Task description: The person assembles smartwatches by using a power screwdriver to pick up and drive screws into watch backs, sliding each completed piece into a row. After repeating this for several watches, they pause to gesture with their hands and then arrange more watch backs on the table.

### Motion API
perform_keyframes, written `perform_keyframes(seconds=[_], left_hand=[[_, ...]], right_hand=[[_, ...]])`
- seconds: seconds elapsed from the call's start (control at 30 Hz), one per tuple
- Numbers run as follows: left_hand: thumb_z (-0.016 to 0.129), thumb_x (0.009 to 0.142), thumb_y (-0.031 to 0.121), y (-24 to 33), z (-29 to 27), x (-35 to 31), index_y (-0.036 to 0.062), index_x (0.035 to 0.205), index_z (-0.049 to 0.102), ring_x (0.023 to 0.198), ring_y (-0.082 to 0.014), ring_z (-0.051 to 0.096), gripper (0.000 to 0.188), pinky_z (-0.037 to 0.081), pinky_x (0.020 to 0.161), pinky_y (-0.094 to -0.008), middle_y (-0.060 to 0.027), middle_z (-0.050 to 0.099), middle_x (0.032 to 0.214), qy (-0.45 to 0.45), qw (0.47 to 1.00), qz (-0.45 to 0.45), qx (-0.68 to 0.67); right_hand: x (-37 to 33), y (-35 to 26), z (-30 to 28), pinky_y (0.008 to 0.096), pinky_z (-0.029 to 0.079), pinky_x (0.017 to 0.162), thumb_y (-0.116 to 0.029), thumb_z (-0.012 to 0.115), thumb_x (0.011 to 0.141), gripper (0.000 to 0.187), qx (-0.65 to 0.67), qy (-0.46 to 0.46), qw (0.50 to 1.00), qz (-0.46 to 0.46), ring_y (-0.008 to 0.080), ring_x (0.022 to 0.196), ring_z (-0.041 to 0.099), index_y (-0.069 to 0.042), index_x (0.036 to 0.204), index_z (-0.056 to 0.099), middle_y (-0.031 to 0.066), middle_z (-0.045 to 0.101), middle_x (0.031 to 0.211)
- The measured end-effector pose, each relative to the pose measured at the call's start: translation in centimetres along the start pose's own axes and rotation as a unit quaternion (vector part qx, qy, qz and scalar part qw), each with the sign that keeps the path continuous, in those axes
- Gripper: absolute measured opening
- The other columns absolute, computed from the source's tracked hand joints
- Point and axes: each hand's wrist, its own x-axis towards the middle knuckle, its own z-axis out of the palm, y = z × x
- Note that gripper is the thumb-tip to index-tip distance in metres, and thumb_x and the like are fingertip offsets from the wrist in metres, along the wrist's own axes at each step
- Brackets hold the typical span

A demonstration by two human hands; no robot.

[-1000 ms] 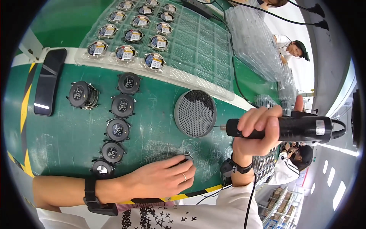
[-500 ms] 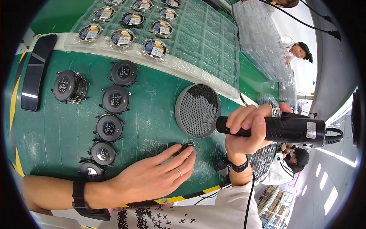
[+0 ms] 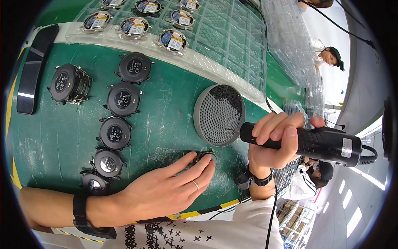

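My right hand (image 3: 275, 137) is wrapped round a black electric screwdriver (image 3: 325, 145), held almost level. Its thin bit points left, over the right part of a round grey perforated plate (image 3: 213, 122) whose far end is heaped with tiny dark screws. Whether a screw sits on the bit is too small to tell. Low on the green bench, my left hand (image 3: 174, 182) grips a small round watch case (image 3: 212, 157), fingertips on its edge; the fingers hide most of it. To the left, several black watch backs (image 3: 115, 133) lie in a column.
A stack of watch cases (image 3: 66, 85) and a dark phone-like slab (image 3: 35, 74) lie at the left. Beyond the bench's white edge, clear plastic trays (image 3: 224, 45) hold several open watch modules (image 3: 134, 27). A co-worker (image 3: 327, 57) is at the far right; another sits lower right.
The whole view has tilted slightly, moving the bench items within the picture. Both hands keep their holds, and the screwdriver bit stays over the screw plate.
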Motion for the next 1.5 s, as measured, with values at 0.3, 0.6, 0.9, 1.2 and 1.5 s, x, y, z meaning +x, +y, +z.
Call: perform_keyframes(seconds=[0.3, 0.6, 0.9, 1.2, 1.5], left_hand=[[0.059, 0.092, 0.027, 0.1, 0.2, -0.3, 0.0003, 0.127, 0.067, 0.137, -0.0262, 0.048, 0.044, 0.041, 0.115, -0.041, -0.0087, 0.058, 0.139, 0.008, 1.0, -0.01, -0.001], [0.057, 0.089, 0.028, 0.1, 0.4, -0.4, -0.0005, 0.121, 0.069, 0.133, -0.0271, 0.05, 0.045, 0.042, 0.114, -0.0422, -0.0102, 0.058, 0.138, 0.02, 1.0, -0.007, -0.009], [0.056, 0.086, 0.028, -0.2, 0.3, -0.3, -0.0007, 0.118, 0.071, 0.131, -0.0269, 0.052, 0.045, 0.043, 0.112, -0.0427, -0.0104, 0.059, 0.135, 0.014, 1.0, -0.001, -0.018], [0.058, 0.086, 0.029, -0.2, 0.3, -0.3, 0.0002, 0.114, 0.072, 0.131, -0.0261, 0.052, 0.043, 0.044, 0.112, -0.0425, -0.0099, 0.061, 0.133, 0.009, 1.0, 0.0, -0.018], [0.058, 0.087, 0.029, -0.3, 0.6, -0.2, 0.001, 0.115, 0.072, 0.131, -0.0266, 0.053, 0.042, 0.044, 0.112, -0.0428, -0.0102, 0.06, 0.135, 0.006, 1.0, 0.005, -0.031]], right_hand=[[-0.3, -3.6, 0.1, 0.0303, 0.045, 0.036, -0.006, 0.051, 0.093, 0.044, 0.071, 0.004, 0.994, -0.078, 0.0154, 0.041, 0.046, -0.004, 0.135, 0.038, 0.0054, 0.047, 0.068], [-2.6, -3.2, 1.3, 0.0331, 0.054, 0.036, 0.0, 0.057, 0.093, 0.052, 0.11, -0.065, 0.991, -0.048, 0.0196, 0.043, 0.057, -0.008, 0.135, 0.026, 0.0092, 0.056, 0.071], [-2.5, -2.4, 1.5, 0.0289, 0.05, 0.04, -0.007, 0.053, 0.094, 0.046, 0.086, -0.111, 0.989, -0.056, 0.0151, 0.043, 0.05, -0.001, 0.136, 0.037, 0.0049, 0.049, 0.07], [-3.2, -2.5, 1.3, 0.033, 0.055, 0.037, -0.002, 0.06, 0.095, 0.055, 0.072, -0.088, 0.993, -0.035, 0.0188, 0.043, 0.057, -0.009, 0.139, 0.027, 0.0085, 0.056, 0.071], [-3.0, -2.1, 1.2, 0.0328, 0.055, 0.037, -0.003, 0.061, 0.095, 0.055, 0.075, -0.087, 0.992, -0.043, 0.0185, 0.043, 0.056, -0.008, 0.139, 0.028, 0.0081, 0.056, 0.071]])
